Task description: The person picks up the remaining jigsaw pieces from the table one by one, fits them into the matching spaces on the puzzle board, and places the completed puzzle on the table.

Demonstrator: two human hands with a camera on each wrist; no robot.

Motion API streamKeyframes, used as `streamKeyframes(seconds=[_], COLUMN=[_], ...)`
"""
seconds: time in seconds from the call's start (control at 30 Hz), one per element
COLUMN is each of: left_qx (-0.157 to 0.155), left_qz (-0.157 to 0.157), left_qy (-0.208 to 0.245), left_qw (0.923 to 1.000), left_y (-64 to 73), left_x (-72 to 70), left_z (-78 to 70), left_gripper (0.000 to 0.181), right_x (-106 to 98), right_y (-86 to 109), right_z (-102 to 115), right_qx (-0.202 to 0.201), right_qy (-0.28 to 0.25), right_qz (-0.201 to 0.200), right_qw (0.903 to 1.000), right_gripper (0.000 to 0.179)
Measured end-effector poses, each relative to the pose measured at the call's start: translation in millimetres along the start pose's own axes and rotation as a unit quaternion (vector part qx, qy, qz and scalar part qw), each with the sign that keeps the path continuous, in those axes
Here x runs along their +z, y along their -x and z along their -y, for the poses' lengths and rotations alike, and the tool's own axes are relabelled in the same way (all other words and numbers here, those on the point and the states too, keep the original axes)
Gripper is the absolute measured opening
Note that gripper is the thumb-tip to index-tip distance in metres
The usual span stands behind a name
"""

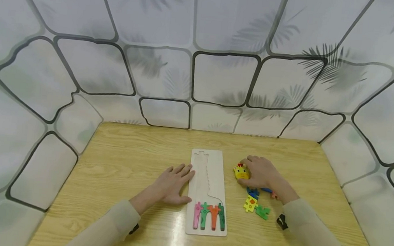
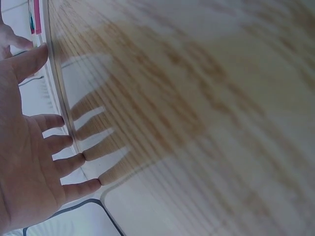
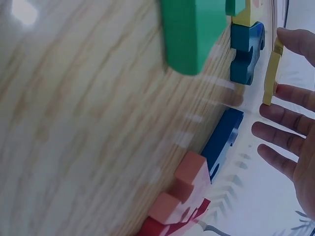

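Observation:
A pale wooden giraffe puzzle board point(image 1: 216, 171) lies upright in front of me. Along its lower end sit a pink leg piece point(image 1: 196, 216), a green leg piece point(image 1: 204, 218), an orange leg piece point(image 1: 214, 217) and a dark green leg piece point(image 1: 222, 218); the neck and head recess above is bare. My left hand point(image 1: 174, 184), fingers spread and straight, rests its tips at the board's left edge. To the right of the board, my right hand point(image 1: 262, 173) pinches the yellow giraffe head piece point(image 1: 241, 172) between thumb and fingers; it shows edge-on in the right wrist view point(image 3: 271, 73).
Loose puzzle pieces lie below the right hand: a yellow piece point(image 1: 250, 204), a green piece point(image 1: 262, 212), a dark blue piece point(image 1: 252, 192) and a pink piece point(image 3: 184, 184) beside a long blue piece point(image 3: 222, 142). Patterned walls point(image 1: 162, 112) border the wooden table point(image 1: 138, 145) behind and at both sides.

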State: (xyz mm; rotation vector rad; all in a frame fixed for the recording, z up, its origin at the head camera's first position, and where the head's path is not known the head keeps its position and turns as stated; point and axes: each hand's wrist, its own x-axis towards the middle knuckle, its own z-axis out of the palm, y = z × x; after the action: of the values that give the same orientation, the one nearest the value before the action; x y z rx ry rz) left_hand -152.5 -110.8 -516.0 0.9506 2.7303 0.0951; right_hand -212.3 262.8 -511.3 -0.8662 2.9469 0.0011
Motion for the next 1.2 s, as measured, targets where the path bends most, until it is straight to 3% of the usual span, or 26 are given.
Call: streamKeyframes(seconds=[1.2], left_qx=[0.001], left_qz=[-0.005], left_qy=[-0.006], left_qw=[1.0000], left_y=[0.5], left_x=[-2.2], left_z=[-1.6], left_gripper=[0.097], right_x=[-4.2], right_y=[-23.6], right_z=[34.6], right_qx=[-0.029], right_qy=[-0.005], right_qz=[-0.024], right_qw=[0.9993], right_gripper=[0.071])
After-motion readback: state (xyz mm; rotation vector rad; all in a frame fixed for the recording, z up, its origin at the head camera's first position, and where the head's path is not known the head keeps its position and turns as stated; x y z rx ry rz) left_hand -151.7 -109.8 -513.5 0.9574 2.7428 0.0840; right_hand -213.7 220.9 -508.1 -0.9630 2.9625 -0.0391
